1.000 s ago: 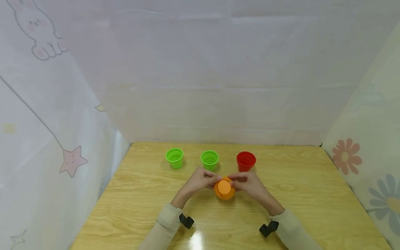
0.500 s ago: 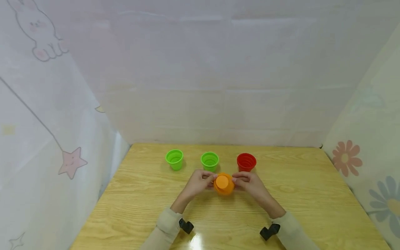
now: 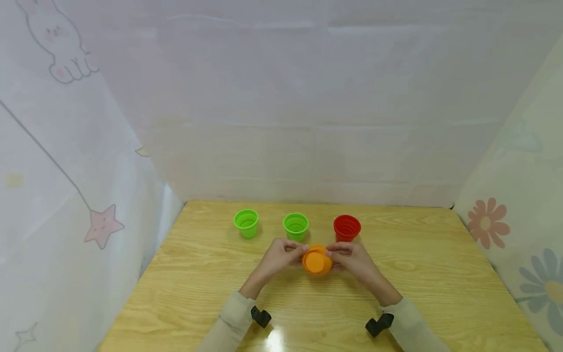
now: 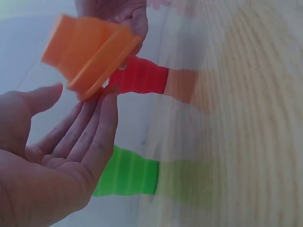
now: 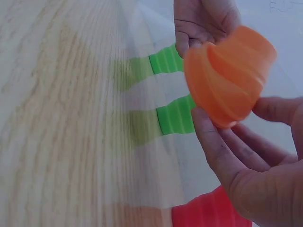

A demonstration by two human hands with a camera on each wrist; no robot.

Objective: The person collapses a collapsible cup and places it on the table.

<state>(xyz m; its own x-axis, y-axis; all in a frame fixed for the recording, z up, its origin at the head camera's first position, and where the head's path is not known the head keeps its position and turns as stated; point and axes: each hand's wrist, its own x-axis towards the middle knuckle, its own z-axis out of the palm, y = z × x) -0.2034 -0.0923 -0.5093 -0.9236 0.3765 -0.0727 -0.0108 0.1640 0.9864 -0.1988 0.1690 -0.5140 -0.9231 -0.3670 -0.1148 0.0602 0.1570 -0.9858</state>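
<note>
An orange collapsible cup (image 3: pixel 315 263) is held above the table between both hands, its base turned toward the head camera. Its walls look skewed, with folds showing in the right wrist view. My left hand (image 3: pixel 281 255) holds the rim at its left side, fingertips beneath it and thumb close to the edge in the left wrist view. On the opposite side my right hand (image 3: pixel 352 260) pinches the cup, with the thumb (image 5: pixel 277 109) on the wall and fingers at the rim. Just beyond the hands stand a red cup (image 3: pixel 347 228) and a green cup (image 3: pixel 296 227).
A second green cup (image 3: pixel 246 223) stands farther left in the same row, upright like the other two. The wooden table (image 3: pixel 198 278) meets a pale sheet (image 3: pixel 281 146) at its back edge, and more printed sheets hang on both sides.
The orange cup rose slightly, then came down a little. Its base tipped away and now tilts back toward the head camera. Both hands stay at its sides; the standing cups have not moved.
</note>
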